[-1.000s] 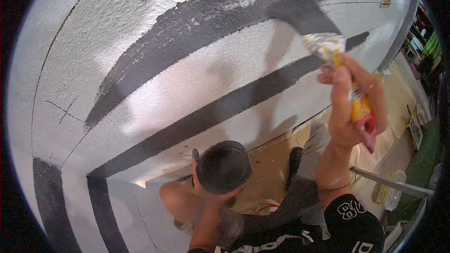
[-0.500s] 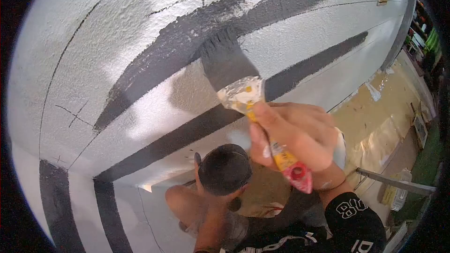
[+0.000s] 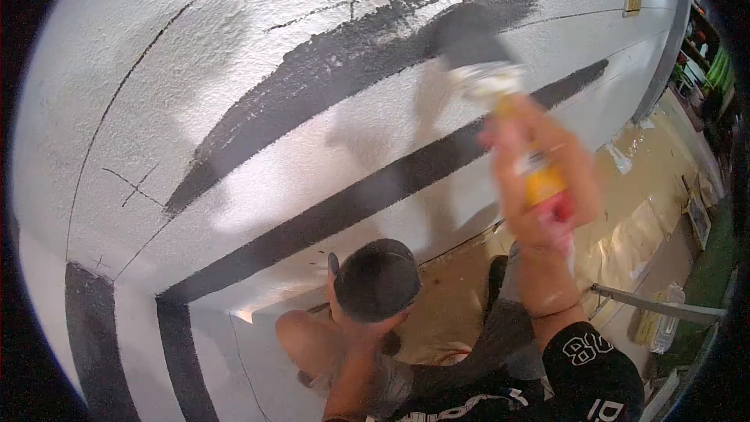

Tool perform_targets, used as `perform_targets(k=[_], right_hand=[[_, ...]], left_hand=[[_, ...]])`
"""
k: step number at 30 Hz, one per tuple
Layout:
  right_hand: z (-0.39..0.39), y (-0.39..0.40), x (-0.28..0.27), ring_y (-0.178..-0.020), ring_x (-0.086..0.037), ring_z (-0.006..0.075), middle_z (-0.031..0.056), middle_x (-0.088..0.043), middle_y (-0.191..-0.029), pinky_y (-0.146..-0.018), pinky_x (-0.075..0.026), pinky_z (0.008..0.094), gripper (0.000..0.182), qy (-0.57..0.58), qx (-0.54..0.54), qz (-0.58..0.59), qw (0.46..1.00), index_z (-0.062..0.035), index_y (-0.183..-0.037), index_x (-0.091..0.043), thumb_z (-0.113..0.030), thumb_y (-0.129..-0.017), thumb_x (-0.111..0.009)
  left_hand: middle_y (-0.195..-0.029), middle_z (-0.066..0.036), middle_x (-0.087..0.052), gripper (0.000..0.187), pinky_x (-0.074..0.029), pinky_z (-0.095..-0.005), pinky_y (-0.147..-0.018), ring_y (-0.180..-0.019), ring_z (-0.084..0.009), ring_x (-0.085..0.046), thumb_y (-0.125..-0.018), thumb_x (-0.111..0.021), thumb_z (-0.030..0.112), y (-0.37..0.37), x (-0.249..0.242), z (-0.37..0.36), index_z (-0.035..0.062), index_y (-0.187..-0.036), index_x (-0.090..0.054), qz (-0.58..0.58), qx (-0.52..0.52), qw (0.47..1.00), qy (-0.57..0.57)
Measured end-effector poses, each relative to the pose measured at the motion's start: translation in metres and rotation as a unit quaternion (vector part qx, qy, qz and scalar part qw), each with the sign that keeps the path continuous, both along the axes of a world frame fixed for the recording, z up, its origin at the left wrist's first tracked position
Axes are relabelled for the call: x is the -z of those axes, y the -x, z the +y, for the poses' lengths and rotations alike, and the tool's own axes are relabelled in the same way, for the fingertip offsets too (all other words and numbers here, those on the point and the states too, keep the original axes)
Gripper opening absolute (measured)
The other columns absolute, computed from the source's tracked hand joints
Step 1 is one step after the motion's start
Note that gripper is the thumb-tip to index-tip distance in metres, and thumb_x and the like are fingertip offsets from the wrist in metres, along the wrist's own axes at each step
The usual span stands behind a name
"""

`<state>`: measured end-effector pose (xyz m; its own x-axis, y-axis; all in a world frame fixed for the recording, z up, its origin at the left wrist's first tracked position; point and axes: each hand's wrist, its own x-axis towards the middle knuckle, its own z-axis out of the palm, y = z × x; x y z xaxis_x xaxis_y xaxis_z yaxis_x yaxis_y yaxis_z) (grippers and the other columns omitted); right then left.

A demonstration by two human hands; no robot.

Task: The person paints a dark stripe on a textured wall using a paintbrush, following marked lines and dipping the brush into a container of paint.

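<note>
My right hand (image 3: pixel 548 168) is closed around the yellow and red handle of a wide paintbrush (image 3: pixel 488 76). Dark grey paint covers its bristles, which meet the upper dark painted band (image 3: pixel 293 101) on the white wall (image 3: pixel 266 195); hand and brush are blurred by motion. Lower down, my left hand (image 3: pixel 349 327) grips a round tub (image 3: pixel 376 320) of dark paint, seen from above. The thumb lies along the tub's left side, and the other fingers are mostly hidden under it.
A second dark stripe (image 3: pixel 391 187) crosses the wall below the upper band. Thin drawn lines mark the wall. A wall switch plate (image 3: pixel 633 1) is at upper right. Brown sheeting (image 3: pixel 617 223) covers the floor. A metal bar (image 3: pixel 656 303) and a clear plastic container (image 3: pixel 666 320) are at right.
My right hand has carried the paintbrush right and upward along the upper band. My left hand and the tub have barely moved.
</note>
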<state>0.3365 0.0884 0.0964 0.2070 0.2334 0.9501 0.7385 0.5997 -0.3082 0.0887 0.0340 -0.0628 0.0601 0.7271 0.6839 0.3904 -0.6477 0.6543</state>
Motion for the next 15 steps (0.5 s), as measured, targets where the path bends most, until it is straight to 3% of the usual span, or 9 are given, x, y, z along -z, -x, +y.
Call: perform_targets(k=[2, 3, 5, 7, 9, 10, 11, 13, 15], right_hand=[[0.001, 0.027, -0.012, -0.058, -0.064, 0.0172, 0.0114, -0.065, -0.075, -0.053, -0.052, 0.0273, 0.028, -0.073, -0.091, -0.059, 0.992, 0.0049, -0.099, -0.065, 0.001, -0.073, -0.071], [0.005, 0.039, -0.012, -0.05, -0.058, 0.0162, 0.0071, -0.059, -0.064, -0.046, -0.047, 0.027, 0.031, -0.122, -0.094, -0.079, 0.985, 0.004, -0.094, -0.067, 0.002, -0.064, -0.074], [0.002, 0.053, -0.015, -0.05, -0.057, 0.0167, 0.0075, -0.058, -0.064, -0.045, -0.047, 0.0272, 0.031, -0.111, -0.13, -0.071, 0.983, 0.0045, -0.095, -0.067, 0.003, -0.064, -0.073], [-0.003, 0.052, -0.018, -0.05, -0.058, 0.0168, 0.0077, -0.059, -0.067, -0.045, -0.047, 0.0278, 0.032, -0.093, -0.165, -0.064, 0.98, 0.0063, -0.098, -0.066, 0.002, -0.067, -0.073], [-0.003, 0.041, -0.014, -0.053, -0.06, 0.0149, 0.0081, -0.063, -0.072, -0.049, -0.049, 0.0266, 0.035, -0.106, -0.149, -0.105, 0.978, 0.0059, -0.101, -0.066, 0.001, -0.067, -0.073], [-0.007, 0.03, 0.0, -0.056, -0.062, 0.0145, 0.0089, -0.065, -0.076, -0.052, -0.051, 0.0262, 0.034, -0.022, -0.128, -0.02, 0.991, 0.0057, -0.104, -0.065, 0.0, -0.071, -0.073], [-0.011, 0.023, 0.007, -0.059, -0.063, 0.0141, 0.0097, -0.067, -0.079, -0.055, -0.052, 0.0258, 0.033, 0.062, -0.101, 0.068, 0.991, 0.0055, -0.107, -0.065, 0.0, -0.075, -0.072], [-0.005, 0.012, 0.001, -0.068, -0.068, 0.0184, 0.0173, -0.069, -0.081, -0.061, -0.058, 0.0295, 0.013, 0.021, 0.04, 0.134, 0.99, 0.0092, -0.1, -0.062, 0.0, -0.091, -0.058], [0.005, 0.003, 0.002, -0.068, -0.068, 0.019, 0.0185, -0.068, -0.084, -0.061, -0.058, 0.0297, 0.014, -0.027, 0.02, 0.174, 0.984, 0.0095, -0.101, -0.061, 0.0, -0.091, -0.058]], left_hand=[[-0.143, -0.014, -0.041, 0.094, -0.038, -0.0498, -0.107, -0.129, -0.0318, -0.044, -0.074, -0.075, 0.034, 0.004, 0.019, -0.004, 0.0112, -0.147, -0.021, -0.152, 0.063, 0.948, 0.272], [-0.143, -0.014, -0.041, 0.094, -0.038, -0.0498, -0.107, -0.129, -0.0318, -0.044, -0.074, -0.075, 0.034, 0.002, 0.019, -0.002, 0.0112, -0.147, -0.021, -0.151, 0.063, 0.949, 0.27], [-0.128, -0.02, -0.053, 0.118, -0.049, -0.0417, -0.097, -0.112, -0.0316, -0.059, -0.056, -0.092, 0.036, -0.009, 0.008, 0.003, -0.0042, -0.143, -0.023, -0.162, 0.03, 0.948, 0.273], [-0.129, -0.021, -0.052, 0.12, -0.049, -0.042, -0.097, -0.114, -0.0317, -0.058, -0.055, -0.093, 0.034, -0.003, 0.035, 0.002, -0.0037, -0.144, -0.021, -0.127, 0.017, 0.968, 0.218], [-0.13, -0.022, -0.051, 0.121, -0.049, -0.0434, -0.097, -0.116, -0.0326, -0.056, -0.054, -0.094, 0.031, 0.0, 0.006, -0.002, -0.0029, -0.144, -0.02, 0.017, -0.013, 0.996, 0.086], [-0.136, -0.017, -0.045, 0.116, -0.047, -0.0451, -0.099, -0.118, -0.0339, -0.052, -0.062, -0.088, 0.039, 0.005, 0.032, 0.005, 0.0043, -0.147, -0.018, -0.132, 0.032, 0.988, 0.076], [-0.133, -0.02, -0.048, 0.118, -0.049, -0.0445, -0.097, -0.116, -0.0343, -0.055, -0.059, -0.091, 0.034, 0.004, 0.021, 0.002, -0.001, -0.146, -0.019, -0.116, 0.04, 0.991, 0.058], [-0.13, -0.023, -0.05, 0.121, -0.052, -0.044, -0.094, -0.114, -0.0346, -0.057, -0.056, -0.093, 0.03, -0.002, 0.005, 0.004, -0.0063, -0.144, -0.019, -0.103, 0.05, 0.993, 0.035], [-0.134, -0.02, -0.048, 0.123, -0.046, -0.0489, -0.1, -0.12, -0.0366, -0.052, -0.053, -0.092, 0.035, -0.007, 0.004, 0.005, 0.0033, -0.147, -0.019, -0.207, 0.149, 0.966, 0.038]])
